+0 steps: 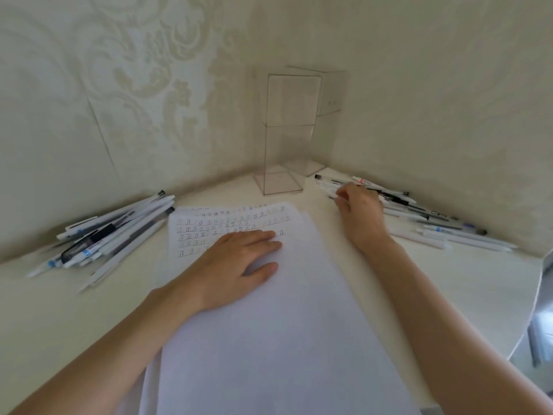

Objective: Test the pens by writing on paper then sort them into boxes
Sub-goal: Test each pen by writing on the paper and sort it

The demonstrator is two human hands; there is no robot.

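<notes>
A stack of white paper (269,324) lies down the middle of the table, with rows of handwritten marks near its far end. My left hand (239,259) rests flat on the paper, fingers straight. My right hand (360,205) reaches into the right pile of pens (434,223) by the wall, its fingers curled around a pen (329,183) at the pile's near end. A second pile of pens (107,235), white and dark, lies at the left. Two tall clear boxes (284,136) stand in the corner, with nothing visible inside.
Patterned wallpaper walls close the table in at the back and both sides. The table's right edge (535,295) drops off near a grey object. Bare tabletop shows between the paper and each pen pile.
</notes>
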